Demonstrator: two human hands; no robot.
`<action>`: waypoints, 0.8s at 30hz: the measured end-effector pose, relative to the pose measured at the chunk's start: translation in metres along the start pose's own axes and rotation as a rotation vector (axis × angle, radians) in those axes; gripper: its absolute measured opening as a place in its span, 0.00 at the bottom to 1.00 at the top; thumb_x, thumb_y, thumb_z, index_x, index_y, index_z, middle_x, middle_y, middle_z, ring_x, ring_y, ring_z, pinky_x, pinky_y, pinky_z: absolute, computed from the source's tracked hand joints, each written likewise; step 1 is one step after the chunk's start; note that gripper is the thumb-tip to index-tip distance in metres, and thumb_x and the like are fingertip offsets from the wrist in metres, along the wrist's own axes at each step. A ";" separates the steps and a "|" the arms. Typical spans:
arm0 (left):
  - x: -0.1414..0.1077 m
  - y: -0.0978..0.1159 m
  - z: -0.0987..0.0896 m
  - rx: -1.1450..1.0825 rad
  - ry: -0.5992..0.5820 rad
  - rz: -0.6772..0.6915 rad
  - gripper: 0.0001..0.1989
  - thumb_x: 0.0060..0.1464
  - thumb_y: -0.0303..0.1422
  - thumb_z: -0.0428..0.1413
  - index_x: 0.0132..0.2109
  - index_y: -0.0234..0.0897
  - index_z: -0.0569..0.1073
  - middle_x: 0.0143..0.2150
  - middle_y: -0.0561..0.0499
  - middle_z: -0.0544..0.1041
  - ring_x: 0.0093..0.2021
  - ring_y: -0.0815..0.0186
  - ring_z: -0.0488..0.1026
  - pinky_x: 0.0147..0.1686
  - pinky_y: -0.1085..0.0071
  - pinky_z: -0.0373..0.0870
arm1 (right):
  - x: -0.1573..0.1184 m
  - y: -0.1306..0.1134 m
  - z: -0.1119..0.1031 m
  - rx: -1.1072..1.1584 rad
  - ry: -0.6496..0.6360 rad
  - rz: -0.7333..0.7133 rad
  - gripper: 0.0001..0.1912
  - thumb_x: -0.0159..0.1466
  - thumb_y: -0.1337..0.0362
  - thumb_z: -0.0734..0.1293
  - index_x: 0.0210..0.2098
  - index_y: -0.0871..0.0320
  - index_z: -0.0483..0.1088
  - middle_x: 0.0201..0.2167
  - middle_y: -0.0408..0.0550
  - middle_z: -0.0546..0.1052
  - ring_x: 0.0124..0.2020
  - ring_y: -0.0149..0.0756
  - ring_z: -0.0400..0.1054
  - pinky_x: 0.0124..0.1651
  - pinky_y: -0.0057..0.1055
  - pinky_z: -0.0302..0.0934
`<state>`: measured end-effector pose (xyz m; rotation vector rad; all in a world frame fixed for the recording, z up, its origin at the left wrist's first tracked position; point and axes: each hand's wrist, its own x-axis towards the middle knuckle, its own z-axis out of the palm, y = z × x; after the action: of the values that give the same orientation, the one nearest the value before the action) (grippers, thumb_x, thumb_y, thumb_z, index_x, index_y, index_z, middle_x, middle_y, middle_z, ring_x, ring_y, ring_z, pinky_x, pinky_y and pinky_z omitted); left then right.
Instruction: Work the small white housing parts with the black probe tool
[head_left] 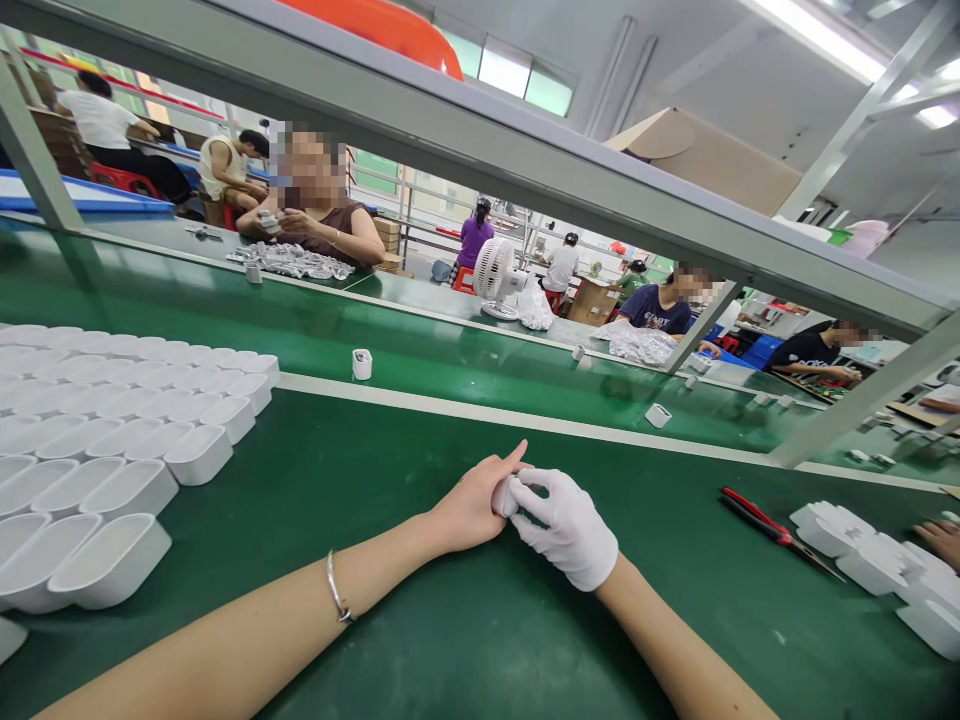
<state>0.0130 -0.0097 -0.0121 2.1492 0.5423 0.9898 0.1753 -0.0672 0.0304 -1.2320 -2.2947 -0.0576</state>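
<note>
Over the green work surface [405, 640], both of my hands meet around one small white rounded plastic piece [505, 497]. My bare left hand [469, 505] is closed round it from the left, its thumb pointing up. My right hand [564, 525], in a white glove, pinches the same piece from the right with its fingertips. Much of the piece is hidden by my fingers, so its exact kind does not show. A silver bracelet [337, 588] circles my left wrist.
Rows of white oval cups [112, 560] stand at left. Red-handled pliers [780, 533] and white plastic parts [874, 560] lie at right, near another person's hand [941, 540]. Small white pieces [362, 364] sit on the green belt [450, 365] beyond. A metal frame [525, 150] crosses above; co-workers sit opposite.
</note>
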 end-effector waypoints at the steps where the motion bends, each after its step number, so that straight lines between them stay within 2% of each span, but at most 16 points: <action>1: 0.000 0.001 0.000 -0.010 -0.002 -0.008 0.51 0.36 0.14 0.50 0.67 0.47 0.45 0.56 0.52 0.70 0.48 0.62 0.67 0.54 0.61 0.62 | -0.001 -0.002 0.000 0.015 0.026 -0.003 0.12 0.54 0.73 0.63 0.35 0.55 0.71 0.36 0.46 0.74 0.38 0.36 0.68 0.42 0.33 0.63; 3: -0.001 0.003 -0.001 -0.047 0.012 -0.050 0.51 0.37 0.15 0.51 0.67 0.46 0.43 0.57 0.50 0.69 0.52 0.61 0.66 0.56 0.61 0.61 | -0.002 -0.005 0.001 0.196 0.078 0.058 0.18 0.54 0.72 0.64 0.44 0.53 0.69 0.44 0.48 0.72 0.46 0.40 0.67 0.49 0.38 0.62; 5: -0.001 0.005 -0.003 -0.102 0.020 -0.090 0.51 0.39 0.16 0.52 0.68 0.45 0.40 0.60 0.48 0.66 0.56 0.60 0.64 0.58 0.59 0.59 | -0.003 -0.007 0.003 0.545 0.112 0.210 0.25 0.56 0.68 0.66 0.52 0.51 0.62 0.51 0.51 0.68 0.51 0.41 0.65 0.53 0.41 0.62; 7: -0.002 0.007 -0.004 -0.153 -0.002 -0.084 0.51 0.40 0.15 0.50 0.68 0.44 0.38 0.63 0.45 0.61 0.61 0.58 0.60 0.60 0.58 0.57 | -0.002 -0.009 0.006 0.903 0.126 0.393 0.28 0.56 0.63 0.68 0.54 0.51 0.58 0.54 0.53 0.65 0.50 0.41 0.66 0.51 0.41 0.64; 9: -0.003 0.009 -0.005 -0.180 -0.045 -0.038 0.51 0.40 0.14 0.49 0.68 0.45 0.38 0.67 0.45 0.54 0.65 0.57 0.53 0.62 0.56 0.51 | 0.000 -0.009 0.009 1.103 0.174 0.539 0.32 0.52 0.60 0.72 0.53 0.51 0.56 0.54 0.54 0.64 0.49 0.41 0.67 0.49 0.41 0.65; 11: -0.003 0.012 -0.005 -0.182 -0.075 0.000 0.51 0.40 0.14 0.48 0.68 0.46 0.36 0.69 0.46 0.48 0.68 0.57 0.46 0.64 0.54 0.45 | 0.001 -0.007 0.012 1.149 0.226 0.643 0.37 0.47 0.59 0.75 0.52 0.50 0.55 0.53 0.53 0.63 0.48 0.41 0.68 0.46 0.40 0.66; 13: -0.004 0.016 -0.004 -0.173 -0.097 0.019 0.51 0.40 0.13 0.47 0.68 0.47 0.35 0.70 0.48 0.44 0.68 0.57 0.42 0.65 0.53 0.42 | 0.001 -0.002 0.014 1.172 0.200 0.686 0.39 0.44 0.59 0.77 0.52 0.50 0.56 0.51 0.52 0.65 0.45 0.40 0.69 0.44 0.39 0.66; 17: -0.009 0.024 0.000 -0.128 -0.189 0.074 0.51 0.41 0.13 0.46 0.67 0.50 0.35 0.70 0.52 0.42 0.69 0.59 0.38 0.66 0.51 0.35 | -0.001 0.007 0.013 1.308 -0.154 0.579 0.26 0.47 0.58 0.76 0.43 0.59 0.67 0.37 0.48 0.72 0.39 0.36 0.69 0.45 0.36 0.63; 19: -0.010 0.026 0.002 -0.115 -0.164 0.061 0.52 0.41 0.13 0.48 0.67 0.51 0.35 0.70 0.53 0.41 0.69 0.58 0.34 0.65 0.49 0.34 | -0.002 0.007 0.011 1.345 -0.222 0.561 0.21 0.50 0.57 0.75 0.39 0.61 0.71 0.32 0.46 0.74 0.36 0.34 0.69 0.45 0.35 0.63; 21: -0.010 0.025 0.004 -0.176 -0.059 -0.038 0.51 0.42 0.16 0.52 0.68 0.49 0.37 0.70 0.50 0.40 0.69 0.55 0.37 0.65 0.49 0.38 | -0.001 0.006 0.010 1.348 -0.137 0.568 0.21 0.50 0.57 0.75 0.39 0.61 0.71 0.33 0.47 0.75 0.36 0.35 0.69 0.46 0.36 0.62; 22: -0.008 0.024 0.005 -0.250 0.005 -0.117 0.50 0.43 0.19 0.56 0.68 0.47 0.39 0.70 0.47 0.42 0.68 0.53 0.42 0.64 0.49 0.44 | -0.001 0.005 0.010 1.343 -0.057 0.581 0.23 0.49 0.57 0.75 0.41 0.61 0.71 0.35 0.48 0.75 0.37 0.37 0.70 0.46 0.37 0.62; 24: -0.004 0.021 0.006 -0.455 0.080 -0.286 0.44 0.45 0.28 0.62 0.66 0.40 0.51 0.67 0.41 0.54 0.62 0.50 0.57 0.61 0.50 0.54 | 0.001 0.005 0.012 1.320 0.135 0.645 0.28 0.45 0.56 0.77 0.43 0.60 0.70 0.38 0.50 0.76 0.40 0.40 0.70 0.48 0.39 0.63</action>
<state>0.0169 -0.0283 -0.0016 1.5877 0.5796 0.9353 0.1740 -0.0606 0.0197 -1.0183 -1.1727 1.3014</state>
